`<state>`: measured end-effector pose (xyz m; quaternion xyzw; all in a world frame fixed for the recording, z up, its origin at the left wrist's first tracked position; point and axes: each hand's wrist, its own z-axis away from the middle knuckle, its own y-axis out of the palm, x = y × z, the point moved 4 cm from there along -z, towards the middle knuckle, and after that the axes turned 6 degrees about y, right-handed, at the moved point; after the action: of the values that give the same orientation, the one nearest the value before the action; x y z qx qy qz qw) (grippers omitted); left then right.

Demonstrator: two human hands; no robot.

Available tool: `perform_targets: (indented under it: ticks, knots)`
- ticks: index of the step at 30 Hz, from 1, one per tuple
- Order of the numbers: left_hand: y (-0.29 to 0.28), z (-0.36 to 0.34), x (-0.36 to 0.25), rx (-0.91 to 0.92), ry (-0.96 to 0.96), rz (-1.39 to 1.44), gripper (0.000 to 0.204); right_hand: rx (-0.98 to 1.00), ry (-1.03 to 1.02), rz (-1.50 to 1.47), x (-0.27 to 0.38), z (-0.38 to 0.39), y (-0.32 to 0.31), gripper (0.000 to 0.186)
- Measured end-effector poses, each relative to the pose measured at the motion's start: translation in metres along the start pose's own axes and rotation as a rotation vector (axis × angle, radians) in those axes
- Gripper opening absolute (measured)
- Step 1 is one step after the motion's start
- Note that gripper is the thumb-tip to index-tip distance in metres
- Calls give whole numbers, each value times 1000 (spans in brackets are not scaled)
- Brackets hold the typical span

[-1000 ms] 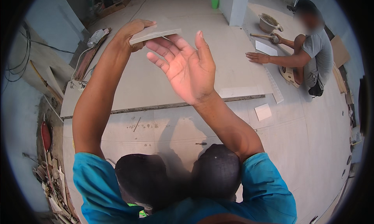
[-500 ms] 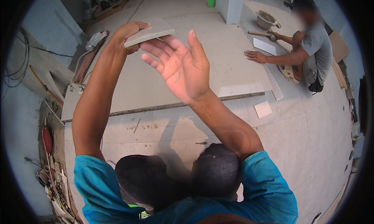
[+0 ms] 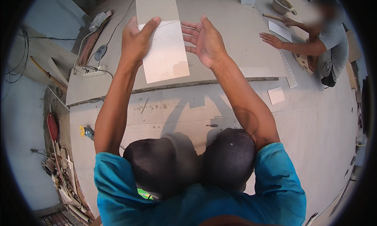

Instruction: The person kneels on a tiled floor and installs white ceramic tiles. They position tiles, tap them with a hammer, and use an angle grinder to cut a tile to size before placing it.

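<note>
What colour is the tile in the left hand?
The tile looks pale off-white, seen best in the head view.

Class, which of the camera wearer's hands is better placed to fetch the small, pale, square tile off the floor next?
Probably the right hand: it is nearer the small square tile and open, thumb free, while the left hand grips the long, pale, rectangular tile.

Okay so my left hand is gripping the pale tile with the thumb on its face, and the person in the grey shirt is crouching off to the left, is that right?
Not quite: the person in the grey shirt is crouching off to the right, as the head view shows. Your left hand is gripping the pale tile, thumb on its face.
</note>
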<state>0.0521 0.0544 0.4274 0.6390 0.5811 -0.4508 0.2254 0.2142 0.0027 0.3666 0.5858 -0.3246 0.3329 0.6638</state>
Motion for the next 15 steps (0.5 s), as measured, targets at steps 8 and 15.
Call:
perform_targets:
  ticks: [8, 15]
  knots:
    - [-13, -3, -5, -68, 217, -55, 44, 170, -30, 83, 30, 7, 27, 51]
    - [-9, -2, -35, -92, 341, -38, 35, 211, -146, 153, 64, 23, 61, 51]
